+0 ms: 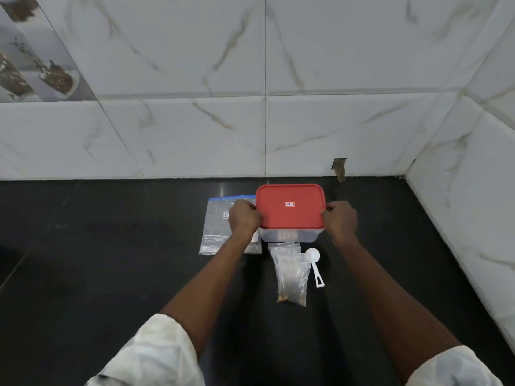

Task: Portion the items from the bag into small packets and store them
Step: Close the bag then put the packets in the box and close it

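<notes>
Your left hand (245, 218) and right hand (340, 221) each curl round an opposite short edge of the red lid (289, 207). This matched hold keeps it level on the clear container (289, 237). I cannot tell whether you are prising it off or pressing it on. The bag (220, 232) lies flat under your left hand. Just nearer you than the grip, the packets (292, 277) overlap beside a white scoop (315, 263) on the dark counter (111, 260), probably waiting to go inside.
</notes>
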